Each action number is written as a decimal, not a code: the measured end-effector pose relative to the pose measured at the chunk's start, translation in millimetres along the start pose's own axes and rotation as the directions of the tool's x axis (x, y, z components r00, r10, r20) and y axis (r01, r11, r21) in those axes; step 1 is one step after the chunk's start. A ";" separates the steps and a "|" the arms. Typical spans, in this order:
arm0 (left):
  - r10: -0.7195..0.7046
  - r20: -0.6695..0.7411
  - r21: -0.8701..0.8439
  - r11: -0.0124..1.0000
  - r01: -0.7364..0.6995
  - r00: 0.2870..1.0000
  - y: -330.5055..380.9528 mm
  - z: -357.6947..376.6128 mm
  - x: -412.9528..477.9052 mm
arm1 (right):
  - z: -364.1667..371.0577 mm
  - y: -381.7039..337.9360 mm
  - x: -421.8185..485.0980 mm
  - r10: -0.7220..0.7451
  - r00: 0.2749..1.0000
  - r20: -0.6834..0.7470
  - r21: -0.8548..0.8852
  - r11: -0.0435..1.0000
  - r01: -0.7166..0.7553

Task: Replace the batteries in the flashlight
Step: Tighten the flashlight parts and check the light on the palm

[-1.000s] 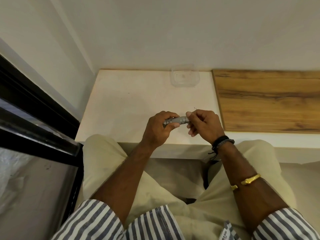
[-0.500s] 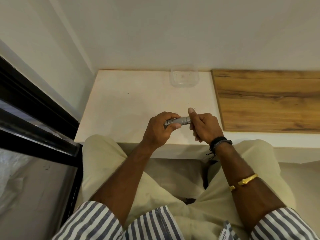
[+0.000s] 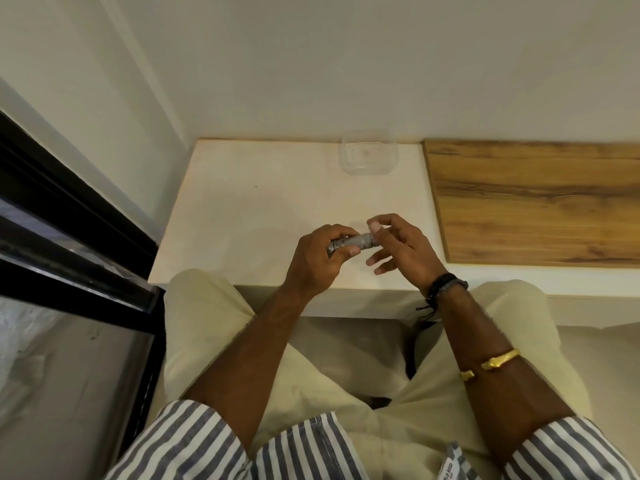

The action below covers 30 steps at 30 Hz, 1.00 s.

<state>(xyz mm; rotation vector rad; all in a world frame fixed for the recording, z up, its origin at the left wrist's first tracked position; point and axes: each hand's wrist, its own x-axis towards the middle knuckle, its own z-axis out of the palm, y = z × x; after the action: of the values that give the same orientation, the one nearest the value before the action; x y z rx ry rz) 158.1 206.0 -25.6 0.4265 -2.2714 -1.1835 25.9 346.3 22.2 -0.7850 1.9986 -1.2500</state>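
Note:
A small grey metal flashlight (image 3: 353,241) lies level in the air just above the near part of the white table (image 3: 242,216). My left hand (image 3: 318,261) grips its left half, fingers curled over the top and thumb beneath. My right hand (image 3: 398,247) pinches the flashlight's right end between thumb and forefinger, while its other fingers spread loosely below. The right end itself is hidden by those fingertips. No loose batteries are visible.
A clear plastic container (image 3: 369,157) stands at the table's back edge against the wall. A wooden panel (image 3: 536,202) covers the surface to the right. A black window frame (image 3: 69,237) runs along the left. My knees sit under the table's front edge.
My right hand has turned at the flashlight's right end: its lower fingers, curled before, now spread out, and thumb and forefinger have shifted round the end. The left hand has stayed put.

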 end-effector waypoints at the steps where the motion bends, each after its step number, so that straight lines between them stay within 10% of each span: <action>1: -0.011 -0.010 -0.005 1.000 0.011 1.000 -0.6 -0.8 0.1 | -1.9 1.8 1.3 -0.043 0.998 0.050 0.047 0.998 0.040; 9: 0.023 0.002 0.002 1.000 -0.023 1.000 0.6 -0.6 0.1 | 3.2 -1.3 -2.3 0.045 0.991 -0.128 -0.170 0.983 -0.066; 14: -0.028 -0.015 -0.018 0.999 0.027 1.000 -1.8 -1.0 -0.2 | -2.3 5.1 3.6 -0.080 0.996 0.037 0.047 0.996 0.078; 21: 0.005 0.011 0.009 1.000 -0.005 1.000 -0.6 2.1 -0.8 | 6.7 1.1 -0.4 0.028 0.987 -0.157 -0.197 0.979 -0.059; 30: -0.063 0.090 -0.020 0.998 0.065 0.994 -0.6 3.7 0.2 | -3.2 10.4 4.9 -0.078 0.996 -0.048 -0.054 0.996 0.075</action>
<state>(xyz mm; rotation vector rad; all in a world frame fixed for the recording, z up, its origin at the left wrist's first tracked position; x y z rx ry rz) 155.7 208.1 -27.8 0.4494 -2.3328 -1.2832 18.8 348.1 12.7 -0.8710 2.0657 -1.2768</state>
